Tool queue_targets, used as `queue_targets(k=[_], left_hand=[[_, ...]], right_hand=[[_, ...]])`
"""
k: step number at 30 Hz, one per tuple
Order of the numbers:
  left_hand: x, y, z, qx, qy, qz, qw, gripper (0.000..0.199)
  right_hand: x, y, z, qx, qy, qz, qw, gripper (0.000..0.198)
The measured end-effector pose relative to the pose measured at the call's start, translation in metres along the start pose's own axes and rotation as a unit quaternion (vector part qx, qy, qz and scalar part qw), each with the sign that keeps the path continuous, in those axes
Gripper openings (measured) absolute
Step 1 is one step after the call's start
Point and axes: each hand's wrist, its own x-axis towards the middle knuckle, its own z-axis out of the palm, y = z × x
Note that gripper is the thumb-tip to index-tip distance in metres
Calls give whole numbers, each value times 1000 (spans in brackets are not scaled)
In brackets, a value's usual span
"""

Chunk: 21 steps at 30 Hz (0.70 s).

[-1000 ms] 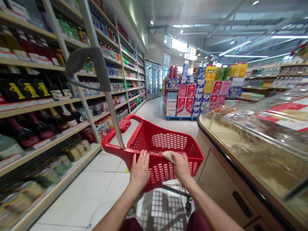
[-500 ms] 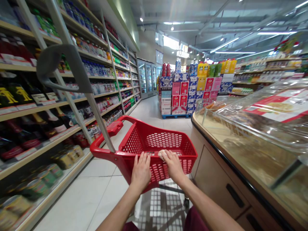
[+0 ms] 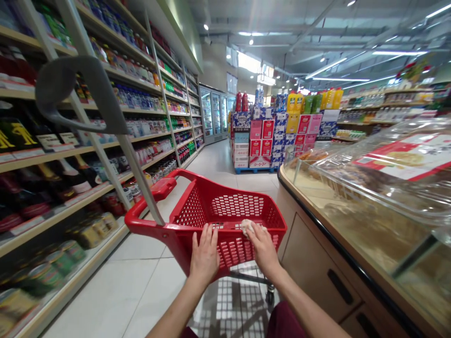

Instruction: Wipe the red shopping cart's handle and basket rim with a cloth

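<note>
In front of me is a red plastic shopping cart (image 3: 239,190) with a perforated basket and a tall pole bearing a grey loop handle (image 3: 105,94). Against the basket's near side wall lies my left hand (image 3: 205,257), fingers extended and slightly spread, tips at the rim, holding nothing. My right hand (image 3: 265,249) presses a crumpled white cloth (image 3: 245,227) onto the near rim, toward the basket's right end. Its fingers curl over the rim and partly cover the cloth.
Shelves of bottles and cans (image 3: 88,178) line the left side. Close on the right stands a wooden counter (image 3: 317,267) with clear-lidded food packs (image 3: 391,173). Stacked drink cartons (image 3: 260,141) on a blue pallet stand ahead, and glass-door coolers (image 3: 213,112) farther back.
My right hand has slid the cloth a little to the right along the rim. The left hand stays on the basket's side. The cart sits slightly farther left in view.
</note>
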Motion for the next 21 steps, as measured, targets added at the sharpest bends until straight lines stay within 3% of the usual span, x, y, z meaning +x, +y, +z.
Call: queue_targets(k=[2,6,8,12,14,18,21], left_hand=[[-1,0,-2,3,-10,-1,1000,58],[-3,8,-4,1,-15,-18,1000,57],[-3,12,-2,-2,-6,-34,999,58],[-3,12,0,-2,1,-37,999,60],[-4,9,0,2,-1,-24,1000,60],[-5,8,0,3,-10,-16,1000,60],[-6,12,2,2,-7,-26,1000,62]], right_hand=[[-8,23,-2,-9,12,38,999,47],[-22,69,-8,-52,35,190,980,52],[-24,63,-9,-49,30,188,980,53],[-18,23,-4,-14,23,90,996,52],[-17,21,-5,-5,23,67,997,51],[-22,47,-11,-25,43,152,987,49],[-20,40,-10,-26,49,170,984,48]])
